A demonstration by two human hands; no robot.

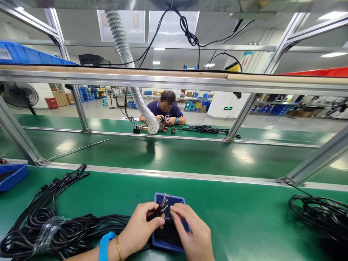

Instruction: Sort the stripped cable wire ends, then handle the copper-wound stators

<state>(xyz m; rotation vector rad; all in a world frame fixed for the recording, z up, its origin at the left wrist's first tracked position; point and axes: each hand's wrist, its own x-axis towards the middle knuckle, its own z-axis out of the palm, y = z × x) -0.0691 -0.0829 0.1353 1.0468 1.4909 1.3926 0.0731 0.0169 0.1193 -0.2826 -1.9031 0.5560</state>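
Green bench (244,217), left hand (140,228) pinching wire ends (162,203), right hand (194,232) touching

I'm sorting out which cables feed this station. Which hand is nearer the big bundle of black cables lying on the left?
Left. The left hand is right beside the bundle of black cables; the right hand is farther off, over the blue tray.

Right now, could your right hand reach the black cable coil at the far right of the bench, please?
Probably yes: the right hand is pinching wires over the blue tray, and only bare green mat lies between it and the coil.
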